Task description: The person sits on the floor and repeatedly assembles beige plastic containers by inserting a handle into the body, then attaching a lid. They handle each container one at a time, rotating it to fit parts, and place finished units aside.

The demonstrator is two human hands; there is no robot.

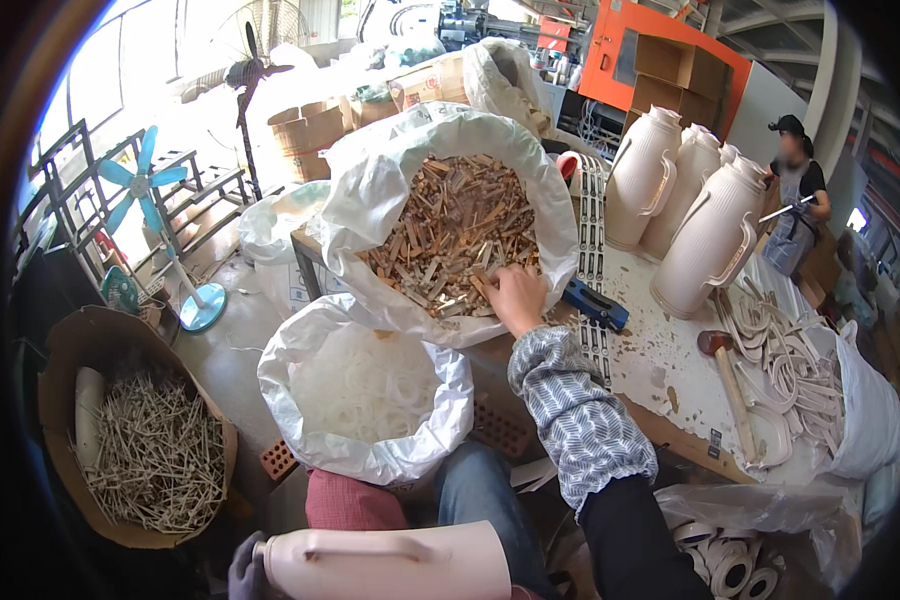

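Head view: right hand (515,297), fingers curled among brown metal clips (455,230) in the white sack (370,190); gloved left hand (245,570) grips cream flask casing (390,562) near; orange cabinet (660,50) far right.

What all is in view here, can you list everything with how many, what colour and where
Bag of metal strips: one white bag, brown and silver pieces, on the table ahead.
Bag of rings: one, white, on the floor below the table.
Box of sticks: one cardboard box, pale sticks, floor at left.
Flasks: three, cream, lying on the table at right.
Handles: a pile, cream, right end of the table.
Hammer: one, wooden handle, on the table.
Blue tool: one, beside the right hand.
Fan: one, blue, floor at left.
Co-worker: one, far right.
Flask body: one, cream, across the lap.
Left hand: grey glove, at the flask body's end.
Right hand: bare, in the metal strips.
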